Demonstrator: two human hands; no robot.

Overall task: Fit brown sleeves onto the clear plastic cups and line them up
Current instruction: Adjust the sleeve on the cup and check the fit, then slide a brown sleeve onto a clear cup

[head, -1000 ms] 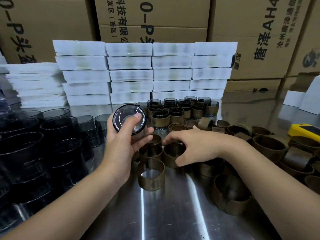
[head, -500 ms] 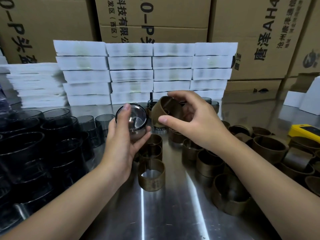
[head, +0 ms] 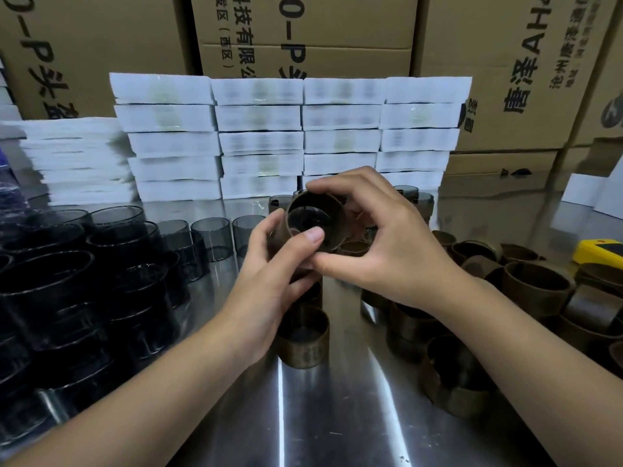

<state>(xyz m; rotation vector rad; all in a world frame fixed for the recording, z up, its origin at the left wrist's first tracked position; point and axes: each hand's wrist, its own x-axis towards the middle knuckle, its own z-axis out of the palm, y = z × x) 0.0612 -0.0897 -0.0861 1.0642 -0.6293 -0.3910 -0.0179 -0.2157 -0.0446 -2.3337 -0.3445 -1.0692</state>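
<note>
Both hands meet above the middle of the steel table. My left hand (head: 269, 274) holds a clear plastic cup (head: 305, 219) from below, thumb on its rim. A brown sleeve (head: 332, 217) is around that cup, and my right hand (head: 377, 244) grips the sleeve from the right with fingers over its top. Loose brown sleeves (head: 536, 291) lie scattered at the right and under the hands. One sleeve (head: 303, 335) stands alone near my left wrist. Bare dark-tinted cups (head: 81, 284) crowd the left side. Sleeved cups (head: 418, 200) stand behind my hands, mostly hidden.
Stacks of white flat boxes (head: 259, 139) form a wall at the back, with cardboard cartons (head: 303, 32) behind. A yellow device (head: 600, 251) lies at the right edge. The steel table (head: 337, 416) shows bare metal in front.
My right hand picked a brown sleeve off the table, lifted it and brought it onto the cup in my left hand. Both hands have come together.
</note>
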